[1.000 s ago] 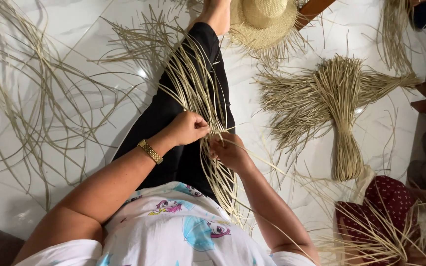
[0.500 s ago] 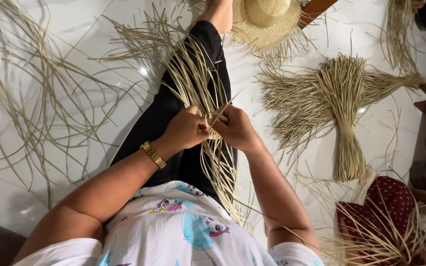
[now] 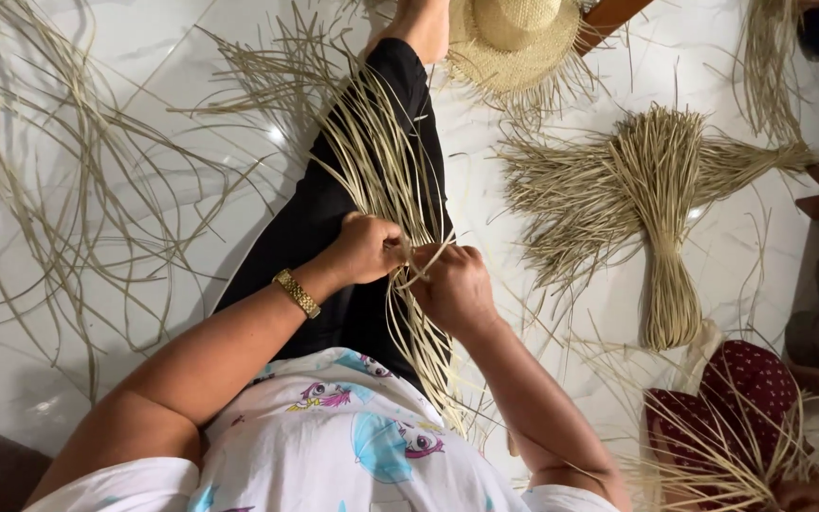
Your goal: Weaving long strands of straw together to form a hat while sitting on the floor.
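Left hand and right hand, both closed, pinch straw strands over the lap; even tension suits the weave.

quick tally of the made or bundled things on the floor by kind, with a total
straw hat: 1
tied straw bundle: 1
dark red dotted cloth: 1
total: 3
Loose straw strands lie scattered, too many to count; both hands grip strands over the lap.
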